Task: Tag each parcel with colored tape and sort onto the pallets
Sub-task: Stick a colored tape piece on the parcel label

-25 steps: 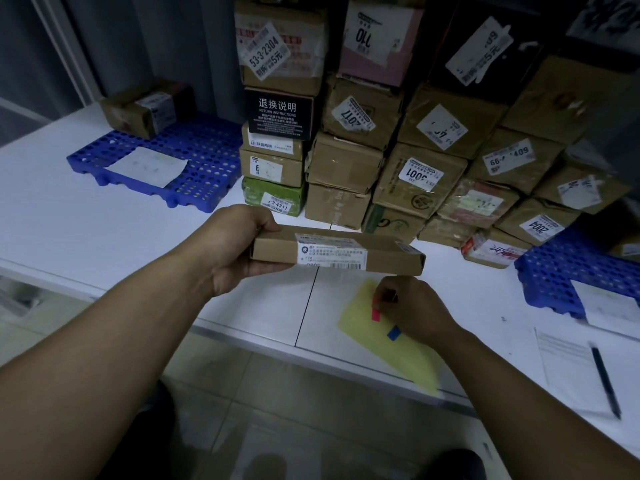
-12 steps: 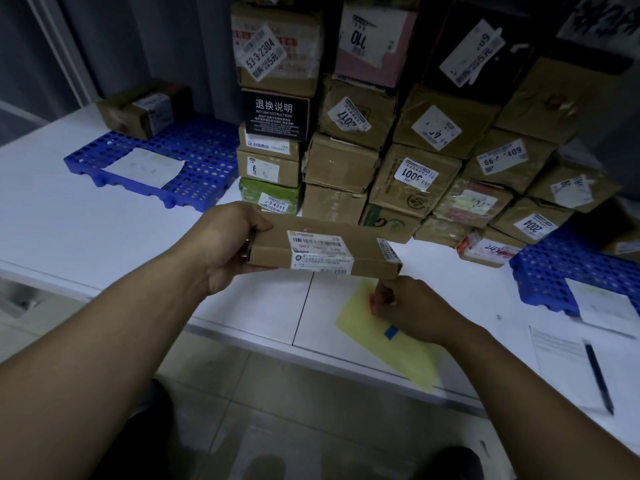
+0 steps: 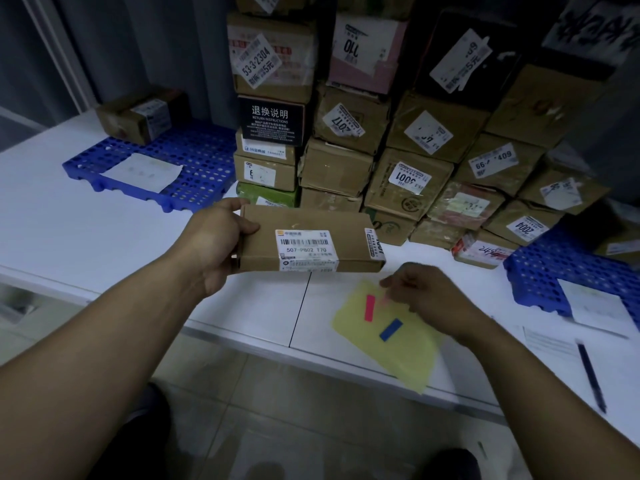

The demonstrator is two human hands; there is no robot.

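Observation:
My left hand (image 3: 214, 240) grips the left end of a flat brown parcel (image 3: 311, 237) and holds it above the white table, white barcode label facing me. My right hand (image 3: 429, 296) hovers over a yellow sheet (image 3: 398, 355), thumb and forefinger pinched on a small blurred pinkish tape piece (image 3: 384, 301). A red tape strip (image 3: 370, 307) and a blue tape strip (image 3: 391, 329) lie stuck on the sheet. One blue pallet (image 3: 201, 157) sits at the far left, bearing one brown box (image 3: 142, 114). Another blue pallet (image 3: 540, 271) is at the right.
A tall stack of labelled parcels (image 3: 408, 181) fills the back of the table between the pallets. A paper slip (image 3: 142, 171) lies on the left pallet, another paper slip (image 3: 595, 303) on the right one. A pen (image 3: 592, 375) rests on a form at the right near the table edge.
My left hand tilted the parcel so its top face and label turn toward me. My right hand lifted off the yellow sheet to the right, uncovering the red strip.

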